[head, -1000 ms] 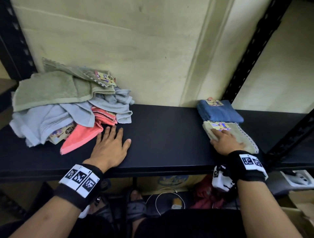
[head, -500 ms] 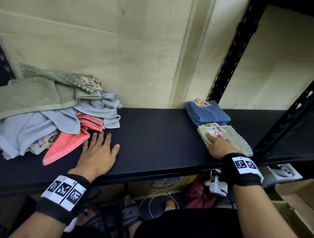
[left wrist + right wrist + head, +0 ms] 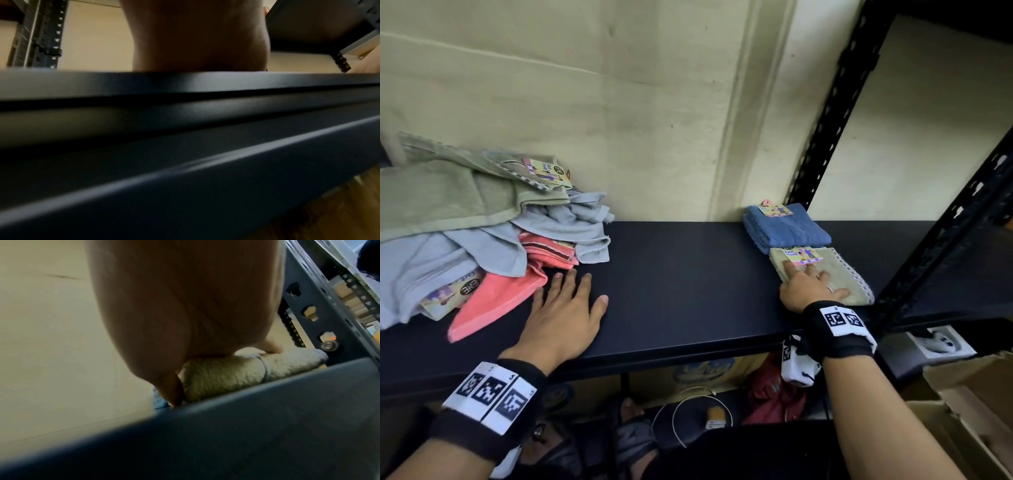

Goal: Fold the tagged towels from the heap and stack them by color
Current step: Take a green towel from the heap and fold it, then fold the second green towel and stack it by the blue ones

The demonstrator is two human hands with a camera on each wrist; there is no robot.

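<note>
Heap [image 3: 482, 226] of unfolded towels at shelf [image 3: 681, 274] left end. Left hand [image 3: 561, 308] flat, fingers spread, empty, just right of heap's pink towel [image 3: 496, 301]; nearer hand. Right hand [image 3: 808, 284] presses flat on folded beige towel [image 3: 839, 274], right end, front of blue stack [image 3: 787, 226].

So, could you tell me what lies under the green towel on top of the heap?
Under the green towel lie crumpled light blue towels and a coral one. Anything deeper in the heap is covered.
</note>
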